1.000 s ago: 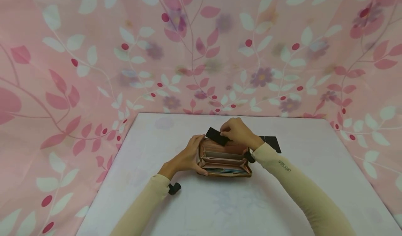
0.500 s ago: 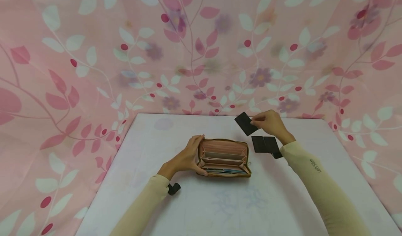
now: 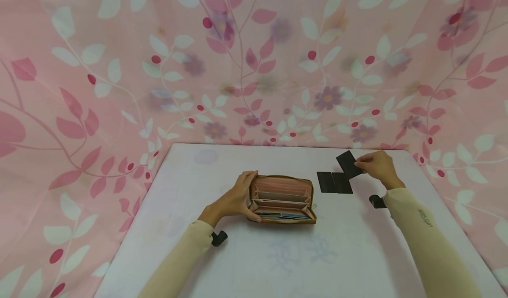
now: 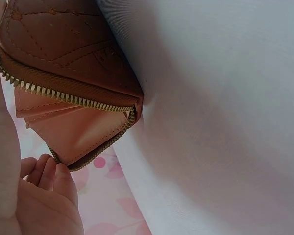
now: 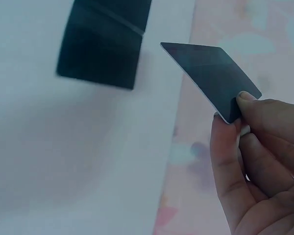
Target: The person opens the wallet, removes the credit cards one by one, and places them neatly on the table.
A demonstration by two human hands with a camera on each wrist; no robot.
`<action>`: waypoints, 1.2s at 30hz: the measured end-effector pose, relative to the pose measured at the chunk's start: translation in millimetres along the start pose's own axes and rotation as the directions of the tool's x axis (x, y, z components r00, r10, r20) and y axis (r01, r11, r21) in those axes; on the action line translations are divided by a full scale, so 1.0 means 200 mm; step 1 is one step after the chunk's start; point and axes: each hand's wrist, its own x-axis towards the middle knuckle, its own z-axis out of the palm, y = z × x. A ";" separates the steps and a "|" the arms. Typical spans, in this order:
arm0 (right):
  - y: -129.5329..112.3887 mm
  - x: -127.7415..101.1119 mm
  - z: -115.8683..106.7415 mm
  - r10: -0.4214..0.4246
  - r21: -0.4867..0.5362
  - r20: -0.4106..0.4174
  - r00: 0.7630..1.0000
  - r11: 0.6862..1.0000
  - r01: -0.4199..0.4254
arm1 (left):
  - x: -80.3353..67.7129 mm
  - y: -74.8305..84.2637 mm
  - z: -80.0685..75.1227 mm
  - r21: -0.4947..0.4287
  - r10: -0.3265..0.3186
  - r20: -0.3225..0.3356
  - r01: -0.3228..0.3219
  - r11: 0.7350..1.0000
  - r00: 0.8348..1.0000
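A brown zip-around wallet (image 3: 282, 184) stands spread on the table, its pink lining facing up, with several cards (image 3: 283, 215) in the front slots. My left hand (image 3: 235, 199) grips its left end, thumb at the front edge and fingers at the back edge. In the left wrist view, those fingers (image 4: 61, 181) touch the zipped rim of the wallet (image 4: 63, 44). To the right, my right hand (image 3: 379, 166) pinches a black card (image 3: 346, 163) by one corner between thumb and fingers. In the right wrist view this card (image 5: 210, 73) is held tilted, above the tabletop.
Two black cards, a left one (image 3: 326, 182) and a right one (image 3: 343, 184), lie side by side on the white table (image 3: 222, 271), right of the wallet. A pink floral cloth (image 3: 254, 68) hangs behind the table. Each wrist carries a small black camera.
My right hand has carried the black card from above the wallet rightward, to beside the two cards on the table. The left hand and the wallet have stayed in place.
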 end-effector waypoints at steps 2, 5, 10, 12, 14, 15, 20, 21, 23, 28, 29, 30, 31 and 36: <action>0.05 -0.02 0.00 0.033 0.012 0.013 0.999 0.999 -0.033 | 0.00 0.00 0.00 0.006 -0.001 0.000 0.001 1.000 1.000; 0.13 -0.04 0.01 0.082 0.020 0.037 0.996 0.996 -0.083 | 0.00 0.00 0.00 0.013 -0.002 0.000 0.002 1.000 1.000; 0.24 -0.07 0.03 0.163 0.045 0.070 0.984 0.985 -0.166 | 0.00 0.00 0.00 0.023 -0.005 0.003 0.005 1.000 1.000; 0.27 -0.08 0.04 0.194 0.064 0.089 0.977 0.978 -0.200 | 0.00 0.00 0.00 0.026 0.000 0.001 0.000 1.000 1.000; 0.31 -0.08 0.05 0.226 0.087 0.117 0.967 0.968 -0.237 | 0.00 0.00 0.00 0.028 0.004 -0.002 -0.004 1.000 1.000; 0.32 -0.09 0.06 0.243 0.097 0.126 0.962 0.962 -0.256 | 0.00 0.00 0.00 0.028 0.007 -0.004 -0.007 1.000 1.000; 0.38 -0.10 0.10 0.313 0.109 0.156 0.937 0.937 -0.332 | 0.00 0.00 0.00 0.028 0.012 -0.009 -0.012 1.000 1.000; 0.38 -0.11 0.11 0.322 0.107 0.157 0.934 0.934 -0.340 | 0.00 0.00 0.00 0.027 0.013 -0.009 -0.013 1.000 1.000; 0.38 -0.11 0.12 0.335 0.110 0.153 0.930 0.929 -0.353 | 0.00 0.00 0.00 0.024 0.011 -0.005 -0.011 1.000 1.000; 0.37 -0.12 0.14 0.336 0.161 0.144 0.931 0.920 -0.357 | 0.00 0.01 0.00 0.025 -0.006 0.003 0.006 1.000 1.000; 0.37 -0.12 0.14 0.331 0.164 0.147 0.932 0.921 -0.353 | 0.00 0.01 0.00 0.025 -0.010 0.004 0.010 1.000 1.000; 0.37 -0.12 0.15 0.332 0.168 0.151 0.931 0.920 -0.355 | 0.00 0.01 0.00 0.027 -0.014 0.007 0.013 1.000 1.000; 0.37 -0.12 0.15 0.332 0.175 0.158 0.930 0.917 -0.358 | 0.00 0.01 0.00 0.025 -0.016 0.010 0.016 1.000 1.000; 0.37 -0.11 0.16 0.331 0.172 0.162 0.929 0.918 -0.357 | 0.01 0.01 0.00 0.030 -0.018 0.016 0.017 0.999 1.000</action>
